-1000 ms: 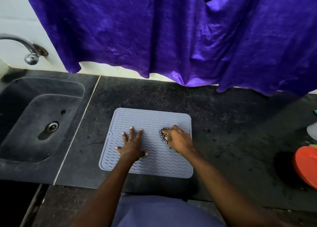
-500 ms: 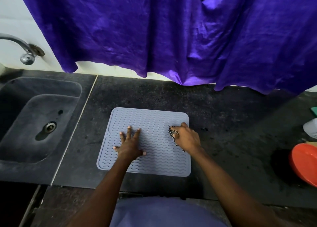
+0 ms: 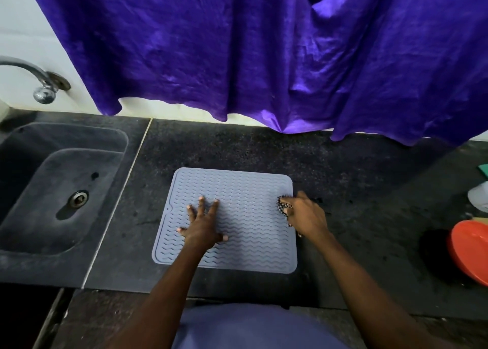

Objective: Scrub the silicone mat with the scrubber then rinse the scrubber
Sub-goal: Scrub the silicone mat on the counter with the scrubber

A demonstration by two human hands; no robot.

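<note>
A grey silicone mat [image 3: 237, 190] with wavy ridges lies flat on the dark stone counter [image 3: 343, 169]. My left hand [image 3: 202, 226] presses flat on the mat's left half, fingers spread. My right hand [image 3: 306, 215] sits at the mat's right edge, closed on a dark speckled scrubber [image 3: 282, 205]. Only the scrubber's left end shows under my fingers.
A dark sink [image 3: 52, 190] with a drain [image 3: 78, 198] is set into the counter at left, under a metal tap [image 3: 39, 84]. A purple curtain [image 3: 264, 53] hangs over the back wall. An orange bowl [image 3: 470, 253] and a white object [image 3: 479, 197] stand at the right edge.
My right hand has slid the scrubber rightward across the mat, from near the middle to its right edge. My left hand has stayed pressed on the mat.
</note>
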